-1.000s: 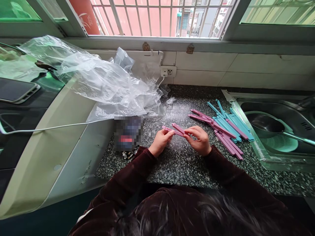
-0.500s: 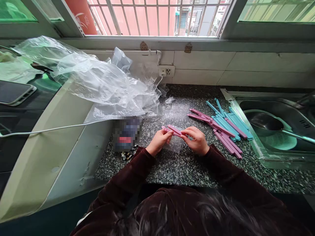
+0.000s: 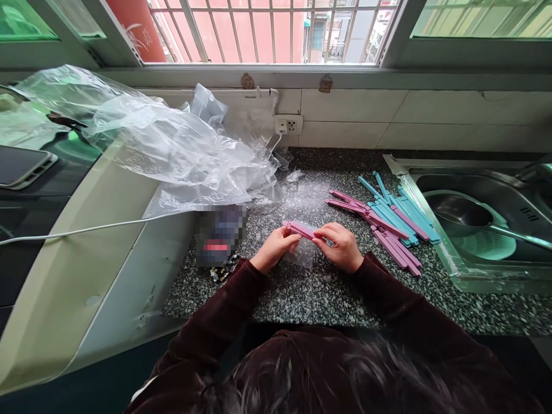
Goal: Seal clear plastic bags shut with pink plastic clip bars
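Between my hands are pink bag-sealing clips (image 3: pixel 303 230), lying close alongside each other, their exact number unclear. My left hand (image 3: pixel 275 248) is closed on their left end, thumb along the near side. At the right end, the thumb and fingers of my right hand (image 3: pixel 341 247) pinch them. A small clear plastic bag (image 3: pixel 302 255) lies just below, partly covered by my fingers; I cannot tell whether the clips touch it. Right of my right hand lies a loose pile of pink clips (image 3: pixel 394 250), overlapping turquoise clips (image 3: pixel 383 213).
A large crumpled clear plastic sheet (image 3: pixel 172 152) spreads over the left side. Beneath its edge is a pixelated dark object (image 3: pixel 222 233). The sink (image 3: pixel 457 276) on the right holds a pan (image 3: pixel 459 213). A white cable (image 3: pixel 86 231) crosses the left; a phone (image 3: pixel 23 167) lies farther left.
The pink clips between my hands have come closer together and lie more in line. My right fingers have shifted slightly along them. The whole view has moved a little.
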### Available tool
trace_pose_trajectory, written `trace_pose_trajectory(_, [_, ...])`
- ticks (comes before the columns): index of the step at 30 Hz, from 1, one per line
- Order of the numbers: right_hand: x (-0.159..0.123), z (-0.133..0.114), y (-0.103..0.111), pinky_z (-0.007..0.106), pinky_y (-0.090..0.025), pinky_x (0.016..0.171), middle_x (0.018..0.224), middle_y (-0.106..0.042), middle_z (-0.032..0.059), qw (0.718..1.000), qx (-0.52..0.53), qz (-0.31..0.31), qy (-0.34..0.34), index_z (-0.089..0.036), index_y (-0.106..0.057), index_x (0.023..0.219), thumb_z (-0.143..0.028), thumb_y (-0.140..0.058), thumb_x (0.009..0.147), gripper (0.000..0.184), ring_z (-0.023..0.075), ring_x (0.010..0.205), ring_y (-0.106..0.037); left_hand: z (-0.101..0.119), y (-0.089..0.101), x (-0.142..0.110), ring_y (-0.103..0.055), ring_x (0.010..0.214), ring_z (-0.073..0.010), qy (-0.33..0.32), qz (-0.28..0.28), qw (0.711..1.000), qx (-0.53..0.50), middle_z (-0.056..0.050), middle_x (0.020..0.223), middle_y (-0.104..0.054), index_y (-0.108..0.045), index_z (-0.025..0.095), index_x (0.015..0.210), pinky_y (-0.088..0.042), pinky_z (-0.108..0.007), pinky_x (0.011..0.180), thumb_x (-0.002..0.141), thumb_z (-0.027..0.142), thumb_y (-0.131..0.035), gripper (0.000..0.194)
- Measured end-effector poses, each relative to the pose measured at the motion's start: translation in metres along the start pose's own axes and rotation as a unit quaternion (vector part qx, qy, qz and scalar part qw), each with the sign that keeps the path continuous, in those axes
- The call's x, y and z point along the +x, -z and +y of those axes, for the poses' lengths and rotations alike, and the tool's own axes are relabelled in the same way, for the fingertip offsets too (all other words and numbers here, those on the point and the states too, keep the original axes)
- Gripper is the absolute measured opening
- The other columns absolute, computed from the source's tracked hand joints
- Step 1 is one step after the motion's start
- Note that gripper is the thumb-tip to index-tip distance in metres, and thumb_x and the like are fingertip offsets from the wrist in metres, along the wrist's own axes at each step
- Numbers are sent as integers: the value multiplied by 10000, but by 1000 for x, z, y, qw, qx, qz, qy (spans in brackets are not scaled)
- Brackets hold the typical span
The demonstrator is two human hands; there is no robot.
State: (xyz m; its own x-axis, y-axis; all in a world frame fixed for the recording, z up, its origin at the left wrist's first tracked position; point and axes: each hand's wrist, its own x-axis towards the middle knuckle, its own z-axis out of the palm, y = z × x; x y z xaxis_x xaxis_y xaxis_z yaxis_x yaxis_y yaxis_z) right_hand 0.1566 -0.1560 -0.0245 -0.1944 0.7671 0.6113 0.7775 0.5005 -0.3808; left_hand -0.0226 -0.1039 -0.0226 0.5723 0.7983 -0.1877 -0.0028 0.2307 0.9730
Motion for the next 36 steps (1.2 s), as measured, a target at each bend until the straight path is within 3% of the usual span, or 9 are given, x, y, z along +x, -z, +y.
trace_pose_trajectory(6, [0,-1,0,271,-467,622,722,-645,44,998,-41,13,42,-189,-639,802,-249,-568,826,95,153,686,-556,8,0,-3,-377,542,-89,-55,40,993,99,44,547,-429,-532,141,643,-305,-236,545,668,466,-620,337])
trace_pose_trajectory(13, [0,-4,1,291,-462,630,751,-656,44,993,-80,16,82,-189,-643,864,-225,-573,820,90,161,692,-545,9,0,-5,-322,509,-76,-98,137,978,125,55,517,-367,-468,159,570,-284,-232,515,700,539,-559,412])
trace_pose_trajectory(17, [1,-6,4,334,-482,673,801,-651,45,997,-49,30,60,-215,-631,914,-284,-607,799,136,183,740,-562,10,2,-7,-319,496,-74,-125,131,977,114,56,519,-367,-493,157,616,-282,-225,496,718,535,-559,396])
trace_pose_trajectory(20, [4,-4,10,385,-495,743,936,-631,76,998,25,52,-31,-218,-590,1036,-410,-633,764,336,218,860,-574,14,5,-10,-366,520,-83,-161,115,970,143,39,554,-420,-535,150,664,-309,-225,511,728,520,-565,377])
trace_pose_trajectory(24, [7,2,17,361,-496,711,927,-643,70,985,129,-47,-107,-207,-588,1014,-492,-643,728,408,209,842,-587,17,8,-14,-451,604,-108,-230,77,945,217,-2,646,-517,-574,141,701,-363,-236,576,757,478,-568,342])
trace_pose_trajectory(26, [8,3,18,344,-489,700,838,-650,48,978,157,-89,-102,-203,-616,889,-467,-642,736,306,190,789,-584,17,9,-14,-462,610,-113,-261,55,932,247,-11,653,-532,-581,141,704,-376,-242,586,779,460,-555,329])
trace_pose_trajectory(29, [8,3,18,331,-474,694,733,-635,32,980,162,-89,-79,-199,-618,752,-392,-632,764,194,171,737,-558,16,11,-12,-489,652,-133,-311,45,905,286,-27,672,-558,-603,145,729,-401,-262,625,787,430,-566,294])
trace_pose_trajectory(36, [7,4,17,332,-468,677,719,-639,34,989,128,-53,-57,-200,-637,764,-324,-634,773,125,171,720,-543,16,16,-10,-500,752,-166,-344,102,860,364,-40,735,-582,-667,175,787,-419,-304,710,756,366,-636,196])
